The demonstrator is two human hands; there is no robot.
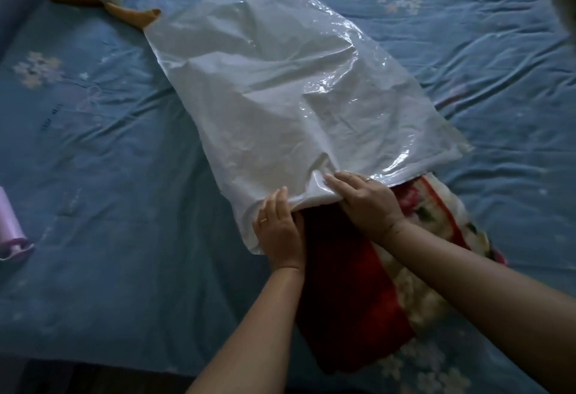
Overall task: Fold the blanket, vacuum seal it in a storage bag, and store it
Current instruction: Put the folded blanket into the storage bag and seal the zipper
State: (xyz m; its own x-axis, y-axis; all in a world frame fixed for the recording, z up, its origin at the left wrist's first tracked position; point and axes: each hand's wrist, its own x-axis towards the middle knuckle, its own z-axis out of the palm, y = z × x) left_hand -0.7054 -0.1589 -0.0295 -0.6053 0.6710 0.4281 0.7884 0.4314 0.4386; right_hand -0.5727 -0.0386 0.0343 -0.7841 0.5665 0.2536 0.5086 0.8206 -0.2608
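Both hands, left hand (279,231) and right hand (366,203), pinch the storage bag (280,97) mouth over the folded blanket (349,284) at 6 o'clock on the bed (109,159).

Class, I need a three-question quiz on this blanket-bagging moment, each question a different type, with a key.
1. True or false: the blanket is fully inside the storage bag.
2. Which hands grip the bag's open edge: A) left hand only, B) right hand only, C) both?
3. Fill in: the purple pump lies on the ____ bedsheet.

Key: 1 false; 2 C; 3 blue.
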